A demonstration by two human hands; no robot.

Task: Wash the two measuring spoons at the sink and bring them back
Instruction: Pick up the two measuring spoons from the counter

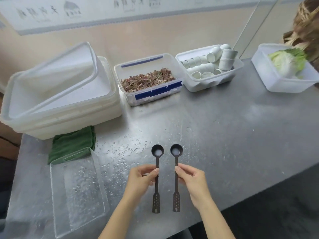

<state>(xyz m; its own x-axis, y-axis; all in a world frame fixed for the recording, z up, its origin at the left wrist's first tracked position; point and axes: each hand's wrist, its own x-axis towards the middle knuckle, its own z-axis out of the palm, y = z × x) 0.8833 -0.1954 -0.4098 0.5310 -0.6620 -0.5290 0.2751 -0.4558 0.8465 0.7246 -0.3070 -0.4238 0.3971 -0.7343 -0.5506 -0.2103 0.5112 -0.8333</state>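
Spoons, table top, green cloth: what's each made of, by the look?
The left spoon and right spoon: dark, matt, pierced handle ends; plastic or coated metal, cannot tell which. The table top: likely stainless steel; grey, dull sheen, water beading on it. The green cloth: soft woven textile, probably microfibre; folded in layers, ribbed nap.

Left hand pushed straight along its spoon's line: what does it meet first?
Past the left hand and its measuring spoon only wet tabletop, then probably the blue-clipped container of dried flakes.
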